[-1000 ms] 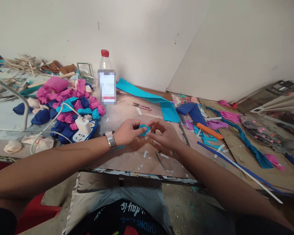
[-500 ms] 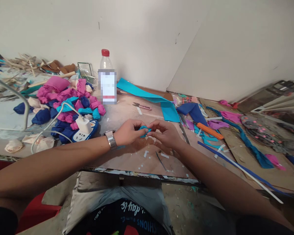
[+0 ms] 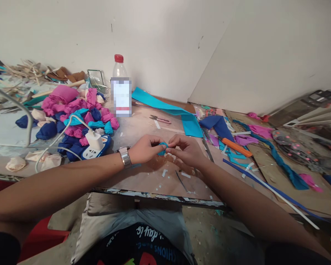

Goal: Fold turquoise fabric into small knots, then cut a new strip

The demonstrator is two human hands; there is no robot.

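Observation:
A small piece of turquoise cloth (image 3: 162,148) is pinched between my two hands above the brown table board (image 3: 143,180). My left hand (image 3: 146,149), with a metal watch at the wrist, grips its left side between thumb and fingers. On the right side, my right hand (image 3: 186,149) holds it with thumb and forefinger. Beyond the hands lie small pink-handled snips (image 3: 161,120) and a long turquoise fabric strip (image 3: 165,106), bent down at its right end. Part of the small cloth is hidden by the fingers.
Bunched pink, blue and turquoise cloth pieces (image 3: 77,106) are heaped at the left, beside a blue power strip (image 3: 92,152) with a white cable. A red-capped bottle (image 3: 119,66) stands near the wall. At the right lie an orange cutter (image 3: 236,147) and fabric strips.
The fingers of both hands have shifted slightly around the small turquoise cloth, which stays held between them.

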